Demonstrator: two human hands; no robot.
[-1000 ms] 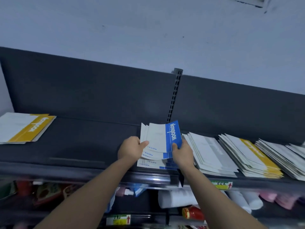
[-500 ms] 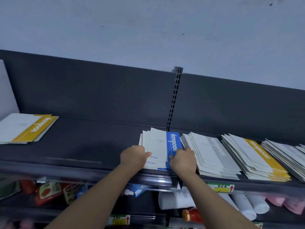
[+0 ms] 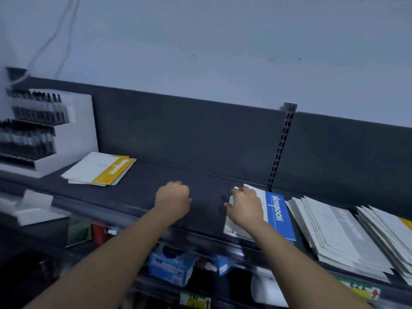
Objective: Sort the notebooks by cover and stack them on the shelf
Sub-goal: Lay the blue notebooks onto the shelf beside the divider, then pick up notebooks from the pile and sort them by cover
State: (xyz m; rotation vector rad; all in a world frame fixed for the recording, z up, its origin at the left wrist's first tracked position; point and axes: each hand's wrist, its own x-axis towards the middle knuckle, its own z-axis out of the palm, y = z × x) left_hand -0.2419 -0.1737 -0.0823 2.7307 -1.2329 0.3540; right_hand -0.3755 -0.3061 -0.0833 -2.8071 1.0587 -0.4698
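Notebooks (image 3: 277, 217), blue-banded, lie under the flat right hand (image 3: 245, 206); left hand (image 3: 172, 197) curled, empty.

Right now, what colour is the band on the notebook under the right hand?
Blue band; best in the head view.

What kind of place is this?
Most likely a shop. Stacks of matching notebooks lie on a dark metal shelf, price labels with red arrows sit on the shelf edges, and packaged goods fill the shelf below.
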